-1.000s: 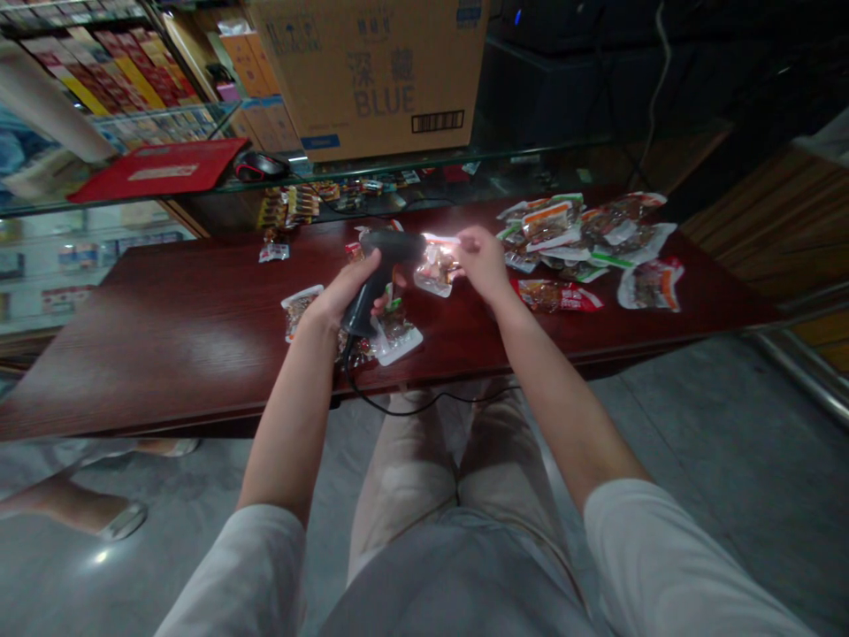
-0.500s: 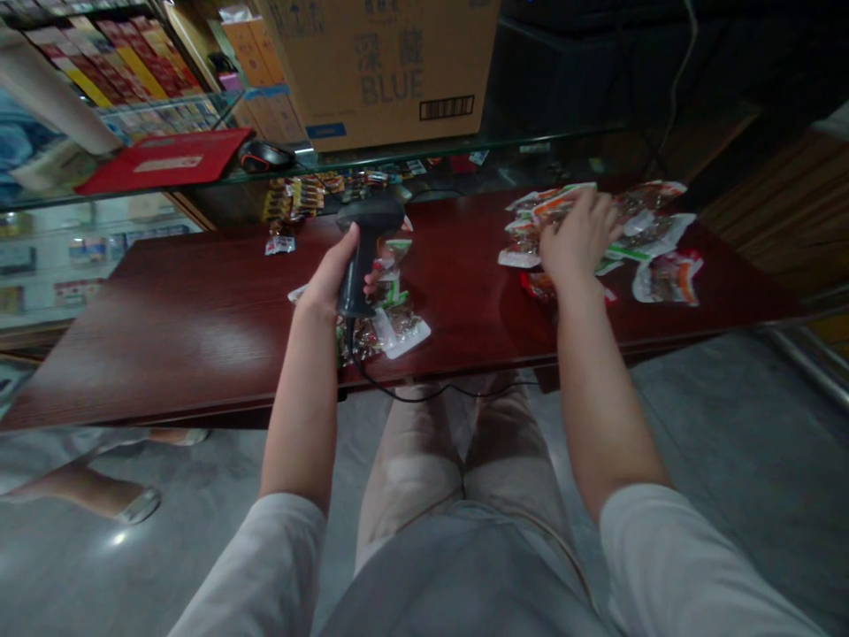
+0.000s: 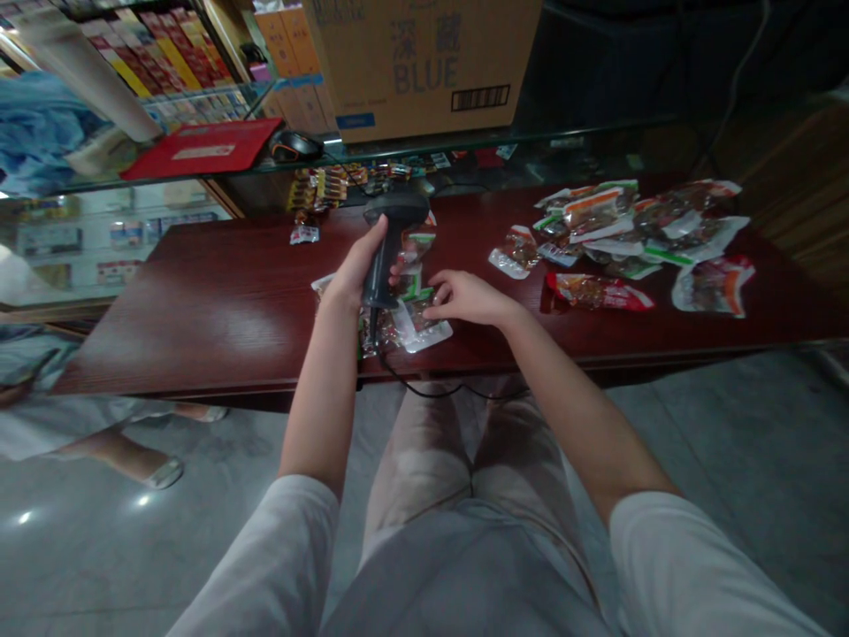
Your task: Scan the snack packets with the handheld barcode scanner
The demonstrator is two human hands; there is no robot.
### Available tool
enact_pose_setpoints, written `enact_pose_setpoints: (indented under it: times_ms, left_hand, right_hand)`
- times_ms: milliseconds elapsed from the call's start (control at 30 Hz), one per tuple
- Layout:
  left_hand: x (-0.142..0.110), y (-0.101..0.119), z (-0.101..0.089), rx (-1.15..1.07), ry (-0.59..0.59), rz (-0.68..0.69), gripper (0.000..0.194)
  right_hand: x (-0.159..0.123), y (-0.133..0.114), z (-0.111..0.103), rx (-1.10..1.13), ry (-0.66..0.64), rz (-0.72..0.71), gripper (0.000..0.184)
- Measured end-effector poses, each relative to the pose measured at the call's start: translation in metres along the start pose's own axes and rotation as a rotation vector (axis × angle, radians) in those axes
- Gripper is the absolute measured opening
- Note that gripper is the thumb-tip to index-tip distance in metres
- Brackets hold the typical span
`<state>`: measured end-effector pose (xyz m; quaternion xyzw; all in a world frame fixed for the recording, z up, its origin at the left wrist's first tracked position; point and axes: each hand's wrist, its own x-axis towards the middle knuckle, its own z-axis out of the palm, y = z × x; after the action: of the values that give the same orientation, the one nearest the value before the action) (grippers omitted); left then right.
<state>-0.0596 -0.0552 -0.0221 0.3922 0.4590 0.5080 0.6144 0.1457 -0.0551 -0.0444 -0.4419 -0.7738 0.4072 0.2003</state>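
Note:
A black handheld barcode scanner (image 3: pixel 383 265) is upright in my left hand (image 3: pixel 356 264), fingers wrapped round its handle. Its cable hangs down over the table edge. Beneath and beside it lie several clear snack packets (image 3: pixel 425 336), partly hidden by the hand and scanner. My right hand (image 3: pixel 476 299) is at the right side of these packets, its thumb and fingers curved but apart, with the fingertips over or touching one packet. Farther right sits a heap of vacuum-packed snacks (image 3: pixel 600 212), with a red packet (image 3: pixel 597 292) in front of it.
The dark red wooden table (image 3: pixel 225 301) has strips of small snack sachets (image 3: pixel 318 188) at its back edge. On the glass shelf behind are a cardboard box (image 3: pixel 424 106), a computer mouse (image 3: pixel 295 146) and a red folder (image 3: pixel 205 146). Another person's legs (image 3: pixel 133 447) show at lower left.
My right hand has left the heap on the right and come left to the packets by the scanner. A small packet now lies apart at the heap's left. The view has shifted slightly.

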Motion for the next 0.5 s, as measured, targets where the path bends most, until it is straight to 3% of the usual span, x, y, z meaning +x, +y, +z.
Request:
enact_pose_setpoints:
  times_ms: [167,267,367,500]
  left_hand:
    - [-0.006,0.005,0.007,-0.005,-0.011,-0.020,0.047]
    - [-0.015,0.011,0.013,0.022,-0.166,-0.054,0.042]
    - [-0.020,0.011,0.015,0.102,-0.332,-0.070,0.044]
    - [-0.021,0.005,0.014,0.236,-0.414,-0.096,0.050]
  right_hand:
    - [-0.003,0.015,-0.010,0.223,-0.034,0.016,0.035]
    - [-0.006,0.027,-0.021,0.316,0.007,-0.018,0.029]
    - [-0.012,0.042,-0.031,0.390,0.117,-0.048,0.035]
    - [-0.022,0.056,-0.034,0.453,0.234,-0.067,0.045]
